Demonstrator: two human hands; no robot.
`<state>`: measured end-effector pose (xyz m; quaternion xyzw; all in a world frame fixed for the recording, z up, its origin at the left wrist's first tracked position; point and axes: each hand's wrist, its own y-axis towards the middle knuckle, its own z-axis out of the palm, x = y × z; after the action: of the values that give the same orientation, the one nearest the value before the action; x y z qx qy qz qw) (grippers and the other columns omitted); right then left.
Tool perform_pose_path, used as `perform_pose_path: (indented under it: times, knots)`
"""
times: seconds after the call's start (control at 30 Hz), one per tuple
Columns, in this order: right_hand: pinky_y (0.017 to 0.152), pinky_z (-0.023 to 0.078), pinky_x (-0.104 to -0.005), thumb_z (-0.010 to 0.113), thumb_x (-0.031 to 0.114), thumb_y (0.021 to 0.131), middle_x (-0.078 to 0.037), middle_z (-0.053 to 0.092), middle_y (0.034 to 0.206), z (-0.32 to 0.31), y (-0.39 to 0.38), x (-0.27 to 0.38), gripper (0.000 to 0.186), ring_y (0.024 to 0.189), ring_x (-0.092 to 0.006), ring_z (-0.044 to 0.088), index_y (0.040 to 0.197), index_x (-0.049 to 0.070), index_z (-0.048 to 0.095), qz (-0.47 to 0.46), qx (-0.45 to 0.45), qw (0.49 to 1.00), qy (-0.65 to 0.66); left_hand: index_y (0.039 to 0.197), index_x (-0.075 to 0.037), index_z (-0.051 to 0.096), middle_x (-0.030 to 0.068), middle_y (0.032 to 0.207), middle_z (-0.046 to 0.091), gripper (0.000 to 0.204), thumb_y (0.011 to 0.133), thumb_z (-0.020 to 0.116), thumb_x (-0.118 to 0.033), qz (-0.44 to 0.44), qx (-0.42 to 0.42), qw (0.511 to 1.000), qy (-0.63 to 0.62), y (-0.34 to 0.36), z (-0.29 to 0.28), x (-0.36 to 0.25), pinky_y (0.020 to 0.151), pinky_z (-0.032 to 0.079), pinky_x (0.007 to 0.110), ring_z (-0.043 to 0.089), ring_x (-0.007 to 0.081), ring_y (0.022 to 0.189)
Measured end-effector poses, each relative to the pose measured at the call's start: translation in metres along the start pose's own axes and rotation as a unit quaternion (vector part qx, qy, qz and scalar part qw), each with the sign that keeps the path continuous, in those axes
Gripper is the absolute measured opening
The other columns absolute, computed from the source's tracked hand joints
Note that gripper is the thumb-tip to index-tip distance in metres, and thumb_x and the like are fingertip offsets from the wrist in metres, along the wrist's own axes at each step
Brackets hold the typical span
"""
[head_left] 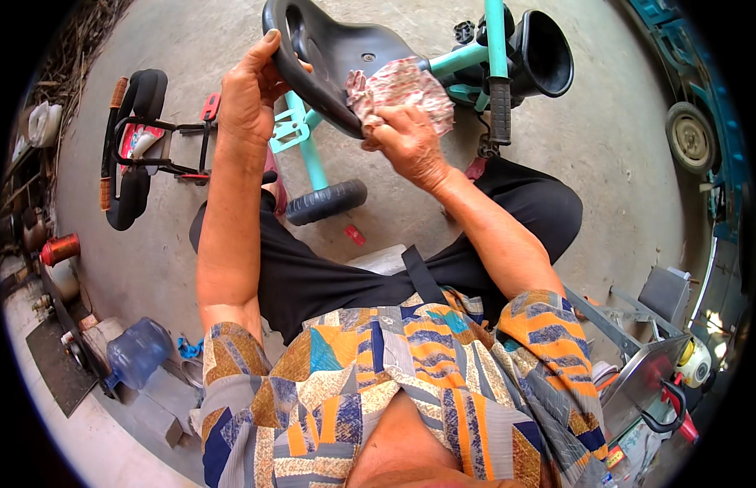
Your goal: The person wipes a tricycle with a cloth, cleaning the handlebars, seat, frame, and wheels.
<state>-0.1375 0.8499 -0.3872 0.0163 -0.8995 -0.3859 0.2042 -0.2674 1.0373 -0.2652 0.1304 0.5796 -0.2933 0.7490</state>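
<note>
One curved black seat [339,42]; crumpled red-patterned cloth [410,89].

You wear a loose shirt [313,398] in a bold patchwork of orange, brown, cream, grey, navy and teal, its blocks broken up by stripes and speckles, with a V-shaped neckline [398,385] and short, wide sleeves [549,333]. Below are your plain black trousers [536,199], a flat dark strap [422,276] at the front of the waist. Your left hand [249,98] and right hand [412,146] are bare, as are your forearms [230,220].
</note>
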Motion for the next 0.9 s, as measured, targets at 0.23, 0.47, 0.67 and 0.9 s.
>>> perform_pose_path:
  times: [0.23,0.47,0.67,0.9]
  knots:
    - [0.077,0.043,-0.0375,0.073,0.014,0.067,-0.005,0.060,0.099,-0.018,-0.013,-0.022,0.017,0.090,-0.0239,0.058,0.081,0.013,0.062,0.013,0.023,0.996,-0.090,0.091,-0.003,0.064,0.0102,0.075,0.068,0.028,0.088,0.066,-0.031,0.014,0.007,1.000,0.009,0.005,-0.003,0.004,0.073,0.053,0.033,0.069,0.0205,0.071]
    - [0.075,0.046,-0.0400,0.080,0.011,0.066,-0.008,0.059,0.094,-0.002,0.032,0.037,0.017,0.087,-0.0269,0.058,0.076,0.009,0.065,0.062,-0.038,0.994,0.082,0.093,-0.002,0.063,0.0090,0.076,0.067,0.029,0.089,0.064,-0.031,0.019,0.003,1.000,0.014,0.007,0.003,0.006,0.074,0.052,0.033,0.067,0.0194,0.072]
    - [0.074,0.048,-0.0388,0.077,0.003,0.068,-0.011,0.059,0.088,0.009,0.064,0.049,0.020,0.086,-0.0292,0.059,0.074,0.005,0.058,0.036,-0.115,0.982,0.146,0.087,0.000,0.064,0.0104,0.071,0.066,0.033,0.087,0.065,-0.033,0.030,-0.017,0.999,-0.024,0.000,0.011,0.011,0.070,0.052,0.031,0.067,0.0194,0.066]
    - [0.089,0.046,-0.0406,0.061,0.009,0.075,-0.011,0.055,0.098,0.015,0.008,0.023,0.011,0.095,-0.0290,0.059,0.086,0.008,0.065,-0.022,0.000,1.000,-0.011,0.088,0.001,0.063,0.0108,0.069,0.065,0.034,0.087,0.064,-0.032,0.033,-0.040,0.998,-0.020,0.000,0.007,0.009,0.068,0.052,0.032,0.066,0.0211,0.064]
